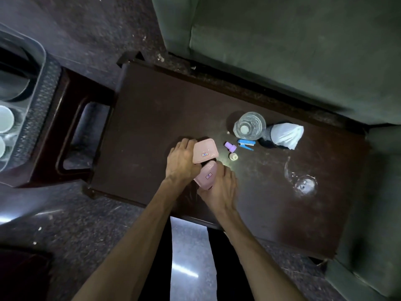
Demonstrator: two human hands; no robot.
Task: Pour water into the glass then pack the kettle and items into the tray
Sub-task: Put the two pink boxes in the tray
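Observation:
Two small pink lidded boxes sit near the middle of the dark wooden table [152, 109]. My left hand [181, 158] grips the farther pink box [205, 151] from its left side. My right hand [219, 185] holds the nearer pink box [207, 175], which is tilted. A clear glass [303, 181] stands at the right of the table. A clear water bottle [249, 126] stands behind the boxes. The grey tray [34, 101] rests on a stool at the far left, with white cups [5, 121] in it. No kettle is clearly visible.
A purple-capped small bottle [230, 147], a blue stapler [246, 144], a small cream cap [233, 157] and a dark holder with white tissue [282, 134] lie near the water bottle. A green sofa [282, 40] borders the table at the back and right.

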